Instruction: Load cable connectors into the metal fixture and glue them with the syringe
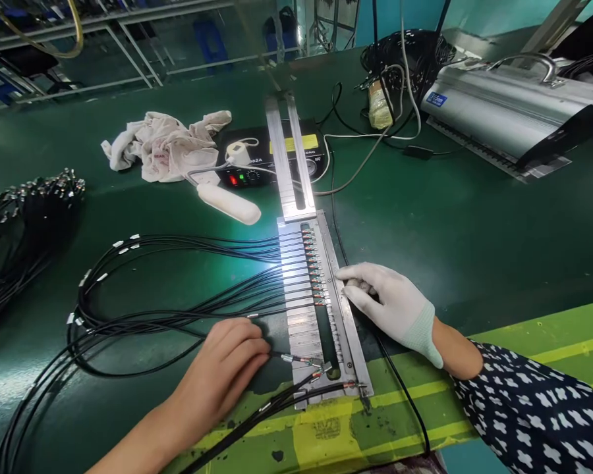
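Note:
A slotted metal jig [296, 309] holds a row of black cables [250, 253], their metal connector ends lined up along its slot. My bare left hand [234, 359] pinches one black cable beside the jig's lower left edge. That cable's connector end [301, 359] extends over the lower part of the slot. More cable ends [321, 373] lie across the jig's near end. On the other side, my right hand [388, 303], in a white glove, grips the jig's right edge with index finger and thumb. Its other fingers are curled under and partly hidden.
Behind the jig stand a black control box [257, 171] with a lit display, a white-handled tool [230, 203] and a crumpled white cloth [165, 148]. A silver machine [514, 105] occupies the back right. Bundled black cables [34, 230] lie at the left.

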Demonstrator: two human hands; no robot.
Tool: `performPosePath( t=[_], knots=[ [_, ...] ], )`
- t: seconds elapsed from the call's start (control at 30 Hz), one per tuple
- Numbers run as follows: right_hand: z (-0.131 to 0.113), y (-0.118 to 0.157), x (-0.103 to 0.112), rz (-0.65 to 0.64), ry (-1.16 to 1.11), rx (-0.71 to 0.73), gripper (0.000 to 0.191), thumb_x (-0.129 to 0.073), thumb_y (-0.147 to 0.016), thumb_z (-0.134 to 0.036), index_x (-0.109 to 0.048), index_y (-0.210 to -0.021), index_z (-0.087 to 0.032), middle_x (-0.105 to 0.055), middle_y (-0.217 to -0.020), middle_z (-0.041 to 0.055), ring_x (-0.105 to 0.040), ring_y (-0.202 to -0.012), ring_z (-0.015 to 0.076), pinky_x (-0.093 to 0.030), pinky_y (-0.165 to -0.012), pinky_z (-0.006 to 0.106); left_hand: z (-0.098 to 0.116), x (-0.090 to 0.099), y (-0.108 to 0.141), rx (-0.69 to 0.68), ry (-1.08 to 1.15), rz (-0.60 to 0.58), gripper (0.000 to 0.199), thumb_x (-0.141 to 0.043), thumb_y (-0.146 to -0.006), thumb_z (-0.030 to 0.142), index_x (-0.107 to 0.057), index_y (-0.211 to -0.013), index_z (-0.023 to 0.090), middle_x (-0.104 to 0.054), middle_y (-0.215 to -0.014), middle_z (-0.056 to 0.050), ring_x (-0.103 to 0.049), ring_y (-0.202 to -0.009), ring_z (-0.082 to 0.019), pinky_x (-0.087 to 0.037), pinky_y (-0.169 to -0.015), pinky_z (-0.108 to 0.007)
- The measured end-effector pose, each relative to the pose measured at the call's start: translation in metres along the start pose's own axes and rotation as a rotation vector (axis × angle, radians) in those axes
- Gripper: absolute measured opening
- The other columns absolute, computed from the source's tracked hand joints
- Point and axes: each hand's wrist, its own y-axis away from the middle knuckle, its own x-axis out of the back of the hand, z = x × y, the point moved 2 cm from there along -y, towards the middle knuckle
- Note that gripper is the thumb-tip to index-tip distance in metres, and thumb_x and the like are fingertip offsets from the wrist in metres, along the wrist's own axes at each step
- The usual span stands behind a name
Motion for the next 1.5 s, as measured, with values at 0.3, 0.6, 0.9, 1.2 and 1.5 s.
performPosePath(
  t=[0.3,0.6,0.9,1.2,1.5],
  knots=[
    [0.002,-0.002,0.000,-0.021,0.002,-0.037,0.024,-0.050,-0.092,-0.030,-0.057,-0.114,-0.034,-0.061,-0.086,-0.0076,-0.055,-0.077,0.0077,-0.046,-0.073,0.026,0.022,-0.015,-0.015,-0.092,0.020,0.014,0.029,-0.056,-0.085,0.005,-0.052,-0.113,0.014,-0.054,-0.104,-0.007,-0.042,-0.102,-0.015,-0.033,-0.093,-0.033],
    [0.002,-0.001,0.000,-0.011,0.006,-0.039,0.023,-0.051,-0.091,-0.028,-0.055,-0.112,-0.036,-0.061,-0.085,-0.0101,-0.055,-0.078,0.0068,-0.044,-0.072,0.024,-0.020,0.009,0.031,-0.002,-0.503,0.230,0.028,-0.063,-0.080,0.006,-0.057,-0.108,0.011,-0.058,-0.105,-0.013,-0.049,-0.101,-0.025,-0.038,-0.087,-0.044],
    [0.000,-0.005,0.001,-0.006,0.009,-0.026,0.020,-0.051,-0.091,-0.027,-0.056,-0.110,-0.034,-0.062,-0.088,-0.0102,-0.057,-0.079,0.0066,-0.044,-0.073,0.024,-0.005,-0.018,-0.012,-0.149,-0.038,0.134,0.040,-0.054,-0.080,-0.008,-0.052,-0.117,0.006,-0.052,-0.109,-0.013,-0.045,-0.102,-0.017,-0.039,-0.088,-0.032],
    [0.000,-0.008,0.001,-0.007,0.012,-0.070,0.016,-0.049,-0.093,-0.035,-0.058,-0.106,-0.034,-0.066,-0.095,-0.0112,-0.061,-0.082,0.0089,-0.047,-0.076,0.028,-0.011,-0.005,-0.033,-0.172,0.037,0.030,0.044,-0.043,-0.088,-0.002,-0.048,-0.131,0.006,-0.047,-0.116,-0.014,-0.044,-0.104,-0.016,-0.038,-0.090,-0.030],
    [0.001,-0.010,0.003,-0.020,0.017,-0.055,0.017,-0.049,-0.092,-0.034,-0.058,-0.106,-0.034,-0.066,-0.096,-0.0120,-0.062,-0.082,0.0083,-0.047,-0.074,0.027,-0.003,-0.007,-0.035,-0.155,-0.046,-0.014,0.048,-0.042,-0.089,-0.004,-0.043,-0.136,0.005,-0.045,-0.120,-0.016,-0.043,-0.112,-0.019,-0.035,-0.097,-0.035]
  ],
)
